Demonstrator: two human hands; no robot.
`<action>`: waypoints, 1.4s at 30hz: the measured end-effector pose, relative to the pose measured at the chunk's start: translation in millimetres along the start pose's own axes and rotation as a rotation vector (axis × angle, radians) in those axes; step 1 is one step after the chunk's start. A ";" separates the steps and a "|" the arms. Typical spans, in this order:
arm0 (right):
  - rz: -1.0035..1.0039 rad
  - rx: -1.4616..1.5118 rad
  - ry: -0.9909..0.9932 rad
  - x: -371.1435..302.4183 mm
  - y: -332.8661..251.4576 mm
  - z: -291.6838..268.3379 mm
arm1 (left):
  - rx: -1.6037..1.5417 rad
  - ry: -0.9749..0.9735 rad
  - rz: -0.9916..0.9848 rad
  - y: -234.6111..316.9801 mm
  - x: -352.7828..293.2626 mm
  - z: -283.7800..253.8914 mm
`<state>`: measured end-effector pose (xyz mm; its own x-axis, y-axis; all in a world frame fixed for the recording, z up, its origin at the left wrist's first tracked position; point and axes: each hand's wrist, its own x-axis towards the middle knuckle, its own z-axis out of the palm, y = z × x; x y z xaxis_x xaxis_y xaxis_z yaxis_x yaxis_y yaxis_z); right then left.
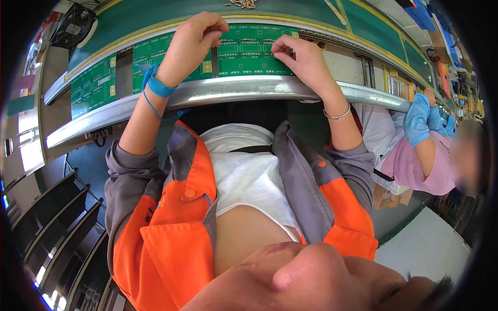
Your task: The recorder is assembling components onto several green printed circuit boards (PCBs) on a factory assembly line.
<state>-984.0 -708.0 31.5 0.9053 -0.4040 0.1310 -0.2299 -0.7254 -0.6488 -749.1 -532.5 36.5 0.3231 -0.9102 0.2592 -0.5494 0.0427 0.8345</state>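
**Both hands at a green circuit board on the conveyor rail: points of risk**

Head view. A green board (249, 49) is shown lying flat on the conveyor, just beyond the metal rail (233, 90); a second board (93, 83) lies to its left, apart from it. The left hand (194, 44) is curled over the near left part of the board, fingertips drawn together as if pinching a small part, though what is pinched cannot be told. A blue wrist strap (155, 83) with a trailing cord is worn on this wrist. The right hand (298, 57) is held narrow, fingertips closed at the board's right edge; whether a component is held there is hidden.

Risks, as judged: a small part may be dropped or seated askew, since both grips are fine and partly blind. The board may be nudged by either resting wrist. The cord may snag on the rail. A neighbour's blue-gloved hand (417, 119) works well apart at the right.
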 end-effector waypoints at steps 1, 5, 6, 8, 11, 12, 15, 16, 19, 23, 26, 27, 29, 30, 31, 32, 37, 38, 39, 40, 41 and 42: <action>-0.004 -0.020 -0.010 0.4 0.5 0.1 | -0.094 -0.003 -0.028 -4.3 -3.6 2.9; -0.206 -0.195 0.034 3.3 -2.1 3.2 | -0.200 -0.010 -0.040 -14.1 -10.6 9.2; -0.264 -0.286 0.027 3.8 -2.6 3.5 | -0.202 -0.011 -0.039 -13.8 -11.0 8.9; -0.321 -0.378 0.022 4.2 -2.9 3.5 | -0.202 -0.012 -0.035 -12.4 -12.5 7.7; -0.385 -0.418 0.001 5.0 -2.4 0.2 | -0.191 0.012 -0.048 -15.2 -14.3 1.9; -0.374 -0.396 -0.024 6.7 -4.1 -3.1 | -0.189 0.018 -0.046 -17.2 -14.6 1.2; -0.338 -0.376 0.023 26.5 -8.1 -9.0 | -0.189 0.021 -0.009 -19.4 -14.7 0.9; -0.311 -0.375 0.095 38.5 -7.0 -9.6 | -0.149 -0.013 -0.003 -17.1 -14.3 1.3; -0.296 -0.445 0.203 81.6 5.4 -5.7 | -0.092 -0.056 -0.006 -12.4 -11.9 4.6; -0.353 -0.481 0.160 107.1 -22.3 4.8 | 0.044 -0.062 0.069 -18.8 -17.0 4.2; -0.315 -0.704 0.231 110.2 -21.1 18.9 | 0.085 -0.095 0.109 -15.5 -16.8 7.3; -0.335 -0.729 0.288 111.4 -16.5 21.9 | 0.125 -0.110 0.128 -14.6 -16.4 8.5; -0.352 -0.751 0.343 114.9 -10.9 24.8 | 0.128 -0.114 0.127 -15.7 -16.4 9.7; -0.344 -0.751 0.354 116.1 -8.5 25.6 | 0.157 -0.115 0.121 -14.6 -16.7 10.1; -0.335 -0.751 0.365 116.3 -6.7 26.0 | 0.186 -0.116 0.115 -14.1 -16.9 10.7; -0.334 -0.749 0.366 116.8 -5.6 26.4 | 0.188 -0.118 0.114 -14.5 -16.6 10.3; -0.293 -0.595 0.425 115.3 0.5 23.3 | 0.170 -0.159 0.091 -15.4 -16.5 7.5; -0.290 -0.595 0.426 114.7 0.9 23.5 | 0.170 -0.162 0.092 -15.0 -17.3 7.3; -0.270 -0.570 0.427 114.5 1.0 24.1 | 0.174 -0.160 0.087 -14.5 -17.9 6.9; -0.250 -0.546 0.429 114.2 1.4 24.4 | 0.179 -0.158 0.083 -14.0 -18.2 6.9; -0.246 -0.547 0.431 114.8 4.2 24.9 | 0.178 -0.161 0.085 -13.2 -17.7 7.1; -0.249 -0.523 0.439 116.2 8.1 26.0 | 0.222 -0.174 0.112 -12.4 -17.2 7.4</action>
<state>-871.4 -746.3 22.0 0.7517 -0.2990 0.5878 -0.2761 -0.9521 -0.1313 -753.6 -520.5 18.1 0.1244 -0.9627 0.2401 -0.7353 0.0730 0.6738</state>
